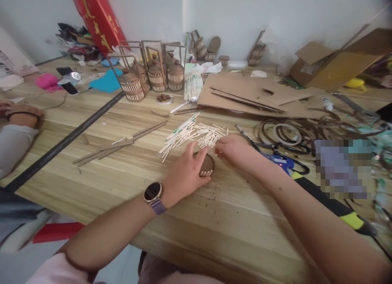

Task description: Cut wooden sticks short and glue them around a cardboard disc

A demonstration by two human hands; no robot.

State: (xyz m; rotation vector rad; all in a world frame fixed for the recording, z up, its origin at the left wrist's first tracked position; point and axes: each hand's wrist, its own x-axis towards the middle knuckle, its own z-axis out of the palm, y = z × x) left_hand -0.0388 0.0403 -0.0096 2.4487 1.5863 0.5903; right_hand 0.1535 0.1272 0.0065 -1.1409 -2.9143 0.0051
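My left hand (pixel 186 173), with a watch on its wrist, steadies a round brown disc (pixel 206 165) with a notched rim, thumb and fingers spread around its edge. A few short pale sticks (pixel 206 173) stand in the rim near my thumb. At the disc's far right edge my right hand (pixel 231 151) is closed in a pinch; a small pale stick end (pixel 217 154) shows below its fingertips. Just beyond both hands lies a loose pile of short wooden sticks (pixel 210 133), beside a heap of longer sticks (pixel 177 137).
Brown strips (pixel 122 147) lie crossed at left. Several lantern-like baskets (pixel 131 86) with handles stand behind, near flat cardboard (pixel 245 92). Scissors (pixel 272 145), a tape roll (pixel 287 134) and a blue-black tool (pixel 280 161) are at right. Another person's hand (pixel 24 112) rests at far left.
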